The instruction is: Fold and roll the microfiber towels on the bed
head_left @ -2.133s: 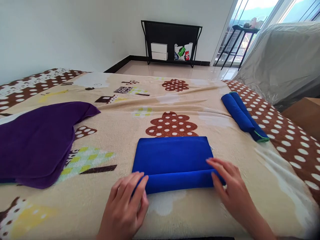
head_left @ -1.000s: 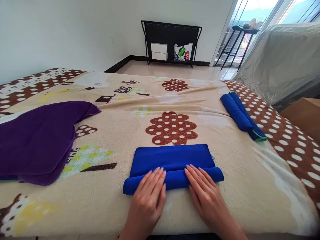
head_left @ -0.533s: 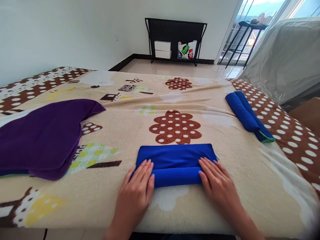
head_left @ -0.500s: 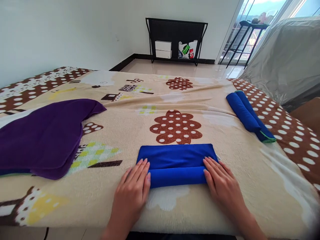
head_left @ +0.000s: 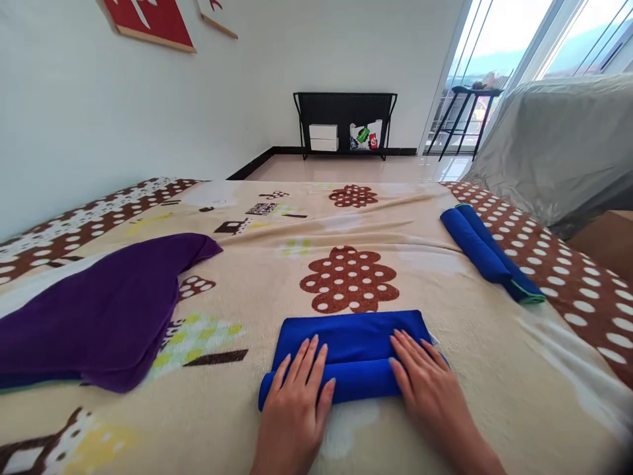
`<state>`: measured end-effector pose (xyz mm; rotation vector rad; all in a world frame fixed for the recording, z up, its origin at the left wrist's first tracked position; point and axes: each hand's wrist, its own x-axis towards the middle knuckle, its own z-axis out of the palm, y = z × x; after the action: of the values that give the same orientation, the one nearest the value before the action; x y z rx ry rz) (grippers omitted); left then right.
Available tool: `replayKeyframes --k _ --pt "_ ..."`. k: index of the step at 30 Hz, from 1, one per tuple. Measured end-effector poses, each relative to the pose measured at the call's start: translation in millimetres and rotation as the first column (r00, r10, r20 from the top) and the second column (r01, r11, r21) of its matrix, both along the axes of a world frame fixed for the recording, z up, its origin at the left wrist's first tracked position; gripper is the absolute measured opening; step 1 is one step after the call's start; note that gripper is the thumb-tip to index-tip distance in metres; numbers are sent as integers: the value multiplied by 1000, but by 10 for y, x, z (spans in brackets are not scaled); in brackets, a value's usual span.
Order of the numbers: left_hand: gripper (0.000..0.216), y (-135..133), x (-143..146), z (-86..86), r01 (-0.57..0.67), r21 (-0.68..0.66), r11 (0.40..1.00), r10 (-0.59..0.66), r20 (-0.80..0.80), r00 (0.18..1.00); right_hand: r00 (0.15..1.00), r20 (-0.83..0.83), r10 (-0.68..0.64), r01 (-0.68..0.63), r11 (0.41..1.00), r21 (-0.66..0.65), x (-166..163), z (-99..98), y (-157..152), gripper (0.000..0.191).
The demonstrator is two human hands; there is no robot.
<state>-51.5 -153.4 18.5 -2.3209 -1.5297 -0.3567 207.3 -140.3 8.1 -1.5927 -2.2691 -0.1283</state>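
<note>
A blue towel (head_left: 353,338) lies near the front edge of the bed, its near side rolled into a thick tube. My left hand (head_left: 295,402) lies flat on the left part of the roll, fingers stretched out. On the right part of the roll rests my right hand (head_left: 426,389), also flat with fingers extended. The flat part of the towel shows beyond my fingertips.
A patterned beige and brown blanket (head_left: 346,224) covers the bed. A purple cloth (head_left: 93,316) is spread at the left. Two rolled blue towels (head_left: 487,254) lie at the right. A black rack (head_left: 346,122) stands by the far wall; a covered piece of furniture (head_left: 558,145) is at right.
The roll has grown thicker and moved forward, leaving less flat towel. My hands have shifted from the roll's ends onto its top. The camera has tilted up.
</note>
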Motion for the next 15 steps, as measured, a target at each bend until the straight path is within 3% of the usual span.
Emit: replayKeyframes --k 3,5,7,9,11,15 --pt "48 18 -167 -42 -81 -8 997 81 28 996 995 1 -102 102 994 41 174 -69 50 43" --pt "46 32 -102 -29 -123 -25 992 124 38 992 993 -20 -114 115 991 62 53 -33 48 43" --pt "47 72 67 11 -106 -48 993 108 45 993 998 -58 -18 21 999 48 -202 49 49 42" --pt "49 141 223 53 -8 -104 995 13 53 998 985 -104 140 -141 990 -6 -441 124 84 41" --pt "49 229 248 69 62 -177 982 -50 73 996 974 -135 180 -190 979 -69 -518 151 157 42" --pt "54 369 -113 -2 -70 -235 969 100 120 988 994 -102 -41 25 988 -152 -117 37 298 48"
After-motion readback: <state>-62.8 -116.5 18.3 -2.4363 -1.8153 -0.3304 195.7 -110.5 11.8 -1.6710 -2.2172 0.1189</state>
